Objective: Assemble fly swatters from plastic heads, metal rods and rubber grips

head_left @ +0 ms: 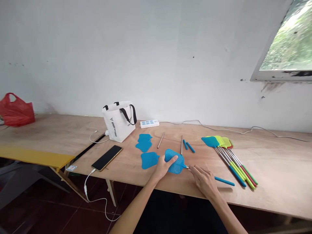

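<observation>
A pale wall (pixel 156 65) is rising behind a long wooden counter (pixel 275 162), with a second counter (pixel 48 136) standing to its left. A window (pixel 290 39) is letting in green foliage at upper right. A white bag (pixel 119 125) with black handles is standing near the wall, while a red plastic bag (pixel 18 110) is resting far left. Coloured fly swatters (pixel 237 170) are lying fanned together on the right.

Between both hands, a blue swatter (pixel 174 161) is hanging just above the counter's front edge. The left hand (pixel 162 167) is pinching its mesh head, thumb on top, fingers hidden beneath; the right hand (pixel 203 180) is closing its grip around the metal rod below the head, the blue handle showing past it.

A dark-screened phone (pixel 107 158) is lying at left, plugged into a white cable (pixel 85 187). Three loose blue heads (pixel 149 160) are lying beside the left hand, the far two overlapping. A power strip (pixel 149 123) is sitting near the wall. Two metal tubes (pixel 161 140) and two short blue sleeves (pixel 190 147) are lying beyond the swatter.
</observation>
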Available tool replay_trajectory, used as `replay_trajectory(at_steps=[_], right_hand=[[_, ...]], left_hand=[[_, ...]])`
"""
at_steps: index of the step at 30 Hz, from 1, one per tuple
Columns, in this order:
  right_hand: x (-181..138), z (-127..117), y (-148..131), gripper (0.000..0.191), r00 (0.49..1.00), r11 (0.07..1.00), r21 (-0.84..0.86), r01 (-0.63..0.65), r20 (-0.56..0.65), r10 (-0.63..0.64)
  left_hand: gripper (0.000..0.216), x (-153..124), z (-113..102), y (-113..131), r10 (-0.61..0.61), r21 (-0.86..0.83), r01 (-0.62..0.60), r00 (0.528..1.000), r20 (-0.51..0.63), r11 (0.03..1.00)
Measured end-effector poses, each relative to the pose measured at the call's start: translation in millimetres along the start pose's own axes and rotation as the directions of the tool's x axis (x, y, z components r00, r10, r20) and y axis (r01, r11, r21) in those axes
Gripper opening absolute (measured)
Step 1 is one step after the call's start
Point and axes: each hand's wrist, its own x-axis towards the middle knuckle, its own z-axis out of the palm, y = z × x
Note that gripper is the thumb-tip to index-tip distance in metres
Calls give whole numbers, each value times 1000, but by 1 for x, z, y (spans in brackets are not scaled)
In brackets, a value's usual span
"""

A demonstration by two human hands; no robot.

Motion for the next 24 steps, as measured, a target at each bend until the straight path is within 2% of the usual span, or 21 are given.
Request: replay_trajectory(at_steps=[3,8,11,14,17,19,21,24], right_hand=[[0,1,0,38,1000,1000,12,6,2,-6],[3,1,0,38,998,999,41,6,58,-9],[5,0,0,39,991,999,32,22,129,-26],[5,2,0,39,984,1000,3,25,179,-25],[3,4,0,41,979,1000,6,13,202,-14],[3,5,0,40,978,999,31,9,209,-15],[4,4,-1,38,977,998,56,6,213,-18],[7,2,-3,36,977,997,72,9,210,-25]], left_hand=[[56,1,-3,0,-13,4,13,1000,26,1000],[49,7,-16,6,-31,47,25,988,148,999],[35,12,-31,11,25,95,-39,989,143,995],[43,18,-49,12,9,127,-25,992,126,992],[38,24,-69,9,-21,160,-2,990,141,987],[33,27,-83,5,-11,237,-15,994,106,971],[29,27,-97,1,-3,384,-18,998,55,923],[37,24,-118,-3,-79,647,22,995,59,763]])
